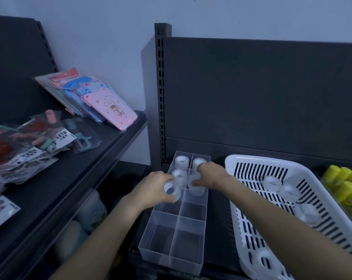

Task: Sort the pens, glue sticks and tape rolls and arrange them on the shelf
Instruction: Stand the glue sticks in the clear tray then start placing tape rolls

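Left hand (155, 186), centre of frame, fingers curled round a translucent tape roll (172, 192), gripped by the outer rim and held at the left column of the clear divider tray (171, 253), just above an unfilled cell. Right hand (211, 173), just right of it, fingers bent down onto a second roll (193, 184) in the right column. It looks like a pinch, but the contact is partly hidden. Three seated rolls (180, 161) fill the back cells and the near cells hold nothing. Handling guess: the rolls are light, rigid rings with a smooth plastic wrap, so a bit slippery. Best held across the outer rim, or with a finger through the core; a drop would do little harm. The tray is thin, stiff clear plastic, likely light enough to slide if bumped. It sits on the dark matte shelf deck (217, 229), lower centre. To the right, a white slotted plastic basket (251, 164) holds more loose rolls (272, 183). At the far right edge are yellow cylinders (346, 184), probably glue sticks. On the upper left shelf lie glossy bagged packets (40, 144) and pink and blue card-like packs (110, 108).
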